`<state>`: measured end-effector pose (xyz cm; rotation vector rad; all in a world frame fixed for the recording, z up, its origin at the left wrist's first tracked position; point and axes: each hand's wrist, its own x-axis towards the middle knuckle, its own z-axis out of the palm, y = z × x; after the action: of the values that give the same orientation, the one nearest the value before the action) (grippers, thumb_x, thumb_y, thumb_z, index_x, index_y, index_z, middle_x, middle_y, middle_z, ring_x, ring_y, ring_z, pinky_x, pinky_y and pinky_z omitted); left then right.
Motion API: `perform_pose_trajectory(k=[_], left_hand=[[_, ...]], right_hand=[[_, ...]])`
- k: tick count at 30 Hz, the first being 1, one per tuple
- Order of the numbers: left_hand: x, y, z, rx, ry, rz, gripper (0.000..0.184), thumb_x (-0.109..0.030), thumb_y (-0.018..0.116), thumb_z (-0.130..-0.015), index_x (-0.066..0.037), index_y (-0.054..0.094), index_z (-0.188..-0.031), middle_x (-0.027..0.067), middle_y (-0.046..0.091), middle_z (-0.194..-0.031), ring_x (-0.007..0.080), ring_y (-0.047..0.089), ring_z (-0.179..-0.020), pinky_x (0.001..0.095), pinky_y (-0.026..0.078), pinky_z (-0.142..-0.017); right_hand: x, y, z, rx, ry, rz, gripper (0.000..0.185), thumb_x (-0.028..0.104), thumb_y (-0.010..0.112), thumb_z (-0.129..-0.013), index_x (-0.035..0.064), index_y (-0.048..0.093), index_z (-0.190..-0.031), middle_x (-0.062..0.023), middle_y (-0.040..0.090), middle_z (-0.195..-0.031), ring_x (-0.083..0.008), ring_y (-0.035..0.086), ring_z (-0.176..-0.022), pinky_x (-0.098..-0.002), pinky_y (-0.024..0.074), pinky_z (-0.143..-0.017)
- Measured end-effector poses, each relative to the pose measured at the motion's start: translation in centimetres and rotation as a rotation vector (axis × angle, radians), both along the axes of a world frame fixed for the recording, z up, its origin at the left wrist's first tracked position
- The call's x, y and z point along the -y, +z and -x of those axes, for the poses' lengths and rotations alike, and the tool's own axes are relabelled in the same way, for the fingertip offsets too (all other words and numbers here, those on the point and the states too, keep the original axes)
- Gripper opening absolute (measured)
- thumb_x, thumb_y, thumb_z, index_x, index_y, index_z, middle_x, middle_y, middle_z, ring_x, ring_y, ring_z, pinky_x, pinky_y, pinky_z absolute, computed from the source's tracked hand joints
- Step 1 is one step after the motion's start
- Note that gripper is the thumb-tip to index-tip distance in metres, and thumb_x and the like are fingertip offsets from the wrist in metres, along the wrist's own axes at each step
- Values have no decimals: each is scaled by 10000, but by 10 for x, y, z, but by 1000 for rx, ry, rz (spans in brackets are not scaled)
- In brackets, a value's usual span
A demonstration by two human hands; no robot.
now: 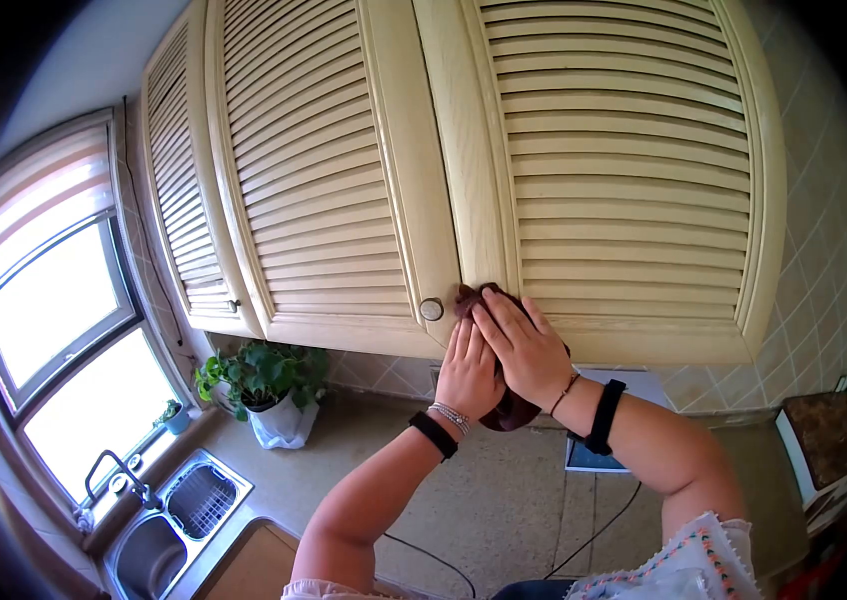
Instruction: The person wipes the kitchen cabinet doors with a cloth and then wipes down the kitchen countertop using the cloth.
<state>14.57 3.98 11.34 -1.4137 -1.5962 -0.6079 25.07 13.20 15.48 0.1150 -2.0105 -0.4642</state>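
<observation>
A dark maroon cloth (pixel 514 413) is bunched against the lower left corner of the right louvered cabinet door (pixel 634 200). My right hand (pixel 526 352) presses on it, fingers extended up over the fabric. Close beside, my left hand (pixel 471 372) is also on the cloth, its fingertips near the right hand's fingers. Part of the fabric droops below the two hands, and the rest is hidden under them. Just left of the cloth is a round knob (pixel 432 309) on the neighbouring cabinet door (pixel 314 160).
Below the cabinets runs a counter (pixel 384 470) with a potted plant (pixel 266 385) in a white bag. At left are a double sink (pixel 206 500) with a faucet (pixel 119 475) and a window (pixel 74 330). A soil-filled white box (pixel 834 440) stands at right. Cables cross the counter.
</observation>
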Motion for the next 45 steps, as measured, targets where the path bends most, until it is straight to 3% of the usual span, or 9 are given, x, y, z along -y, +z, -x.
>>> perform_pose_trajectory(k=[7,11,15,21,25,32,37,40,45], left_hand=[[-5,-35,0,17,-38,11,644,-221,556,-743,115,408,-1273,277,396,-1332,416,324,-1284,478,232,-1107],[-7,-3,-1,38,-39,1,603,-214,541,-761,109,426,-1258,279,390,-1337,417,307,-1295,476,214,-1113],[-6,-12,-1,71,17,-13,626,-253,569,-793,46,402,-1317,290,336,-1382,428,284,-1310,474,230,-1104],[-1,-65,3,91,-9,11,594,-225,567,-754,90,448,-1243,257,432,-1304,395,359,-1265,466,226,-1110],[3,-51,14,43,69,46,598,-249,572,-771,63,440,-1263,272,430,-1308,393,342,-1286,486,215,-1111],[1,-54,29,6,276,113,636,-338,520,-843,-8,371,-1366,202,371,-1403,326,246,-1367,530,55,-1119],[-23,-85,11,147,181,7,668,-309,549,-826,26,338,-1365,267,318,-1412,418,244,-1340,549,89,-1108],[-32,-82,2,105,100,-98,653,-269,601,-765,120,411,-1254,298,435,-1275,445,374,-1226,560,210,-1076],[-55,-49,-39,30,-4,-77,558,-244,570,-728,93,512,-1169,237,504,-1181,415,379,-1216,529,184,-1104]], right_hand=[[-10,-37,-5,87,23,-11,457,163,420,-872,20,449,-1305,-198,396,-1386,-281,412,-1277,-418,287,-1064],[3,-9,-7,50,-24,-30,447,149,412,-876,27,451,-1304,-181,397,-1392,-273,411,-1278,-402,271,-1072],[6,-11,2,25,-5,13,451,139,417,-871,29,449,-1307,-186,397,-1390,-277,411,-1277,-398,265,-1078],[-9,-55,-4,173,-2,-81,445,158,425,-870,49,460,-1300,-158,397,-1398,-259,409,-1278,-390,265,-1083],[-2,-36,5,135,-47,-128,440,165,427,-871,65,474,-1297,-129,390,-1411,-226,397,-1288,-380,252,-1090],[10,-33,40,98,33,-40,436,167,440,-876,90,465,-1304,-104,394,-1410,-218,357,-1316,-391,220,-1108],[-13,-54,15,115,50,-130,397,193,451,-878,148,508,-1269,-67,399,-1414,-172,366,-1309,-389,206,-1113],[-31,-46,-11,115,26,-98,385,211,462,-876,171,521,-1255,-64,404,-1413,-167,375,-1305,-395,192,-1114],[-46,-32,-53,91,-89,-33,356,179,470,-856,160,538,-1206,-97,458,-1357,-229,427,-1259,-426,288,-1056]])
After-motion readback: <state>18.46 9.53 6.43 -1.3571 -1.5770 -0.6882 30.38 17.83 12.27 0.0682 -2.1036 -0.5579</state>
